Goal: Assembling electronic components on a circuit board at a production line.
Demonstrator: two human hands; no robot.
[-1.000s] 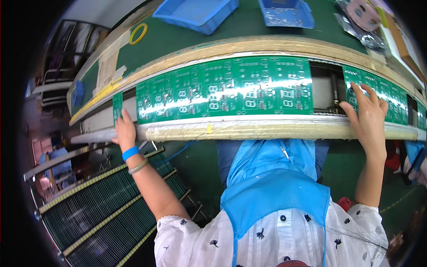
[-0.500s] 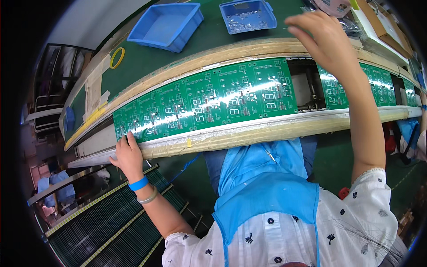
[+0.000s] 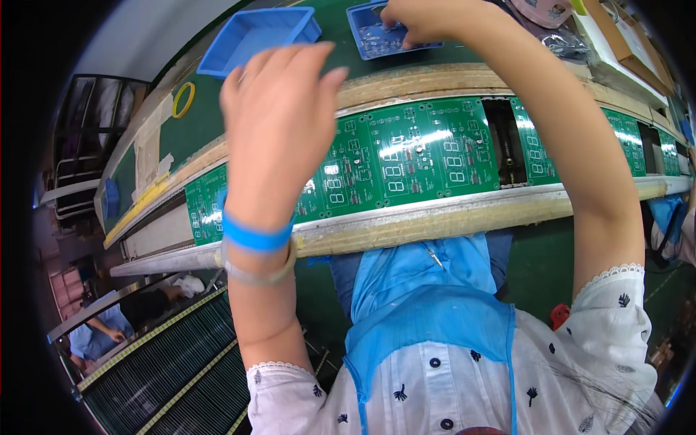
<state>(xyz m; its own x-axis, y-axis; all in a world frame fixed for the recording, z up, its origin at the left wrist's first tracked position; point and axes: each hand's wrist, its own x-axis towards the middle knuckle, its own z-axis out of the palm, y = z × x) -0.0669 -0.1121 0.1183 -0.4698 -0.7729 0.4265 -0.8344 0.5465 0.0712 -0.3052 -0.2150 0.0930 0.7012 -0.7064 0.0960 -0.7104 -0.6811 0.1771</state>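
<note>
My left hand (image 3: 279,109) is raised over the left part of a row of green circuit boards (image 3: 406,156). Its fingers are stretched out with the thumb apart, slightly blurred, and nothing shows in it. At the far side, my right hand (image 3: 428,20) reaches into a small blue bin (image 3: 355,32) of tiny clear parts (image 3: 378,41). Its thumb and fingers are apart at the parts, and no held piece can be made out. The boards lie side by side in a rail track, carrying small components and white printed outlines. My left hand and forearm hide some of them.
Another blue bin (image 3: 250,43) stands at the far left, with a yellow tape ring (image 3: 183,100) near it. The wooden-edged rail (image 3: 413,225) runs across in front of me. Below left stands a slotted rack (image 3: 167,348); another person (image 3: 101,333) is beyond it.
My left hand has left the near edge of the left boards and risen toward the far bins. My right hand has moved left into the parts bin. The boards have shifted slightly right.
</note>
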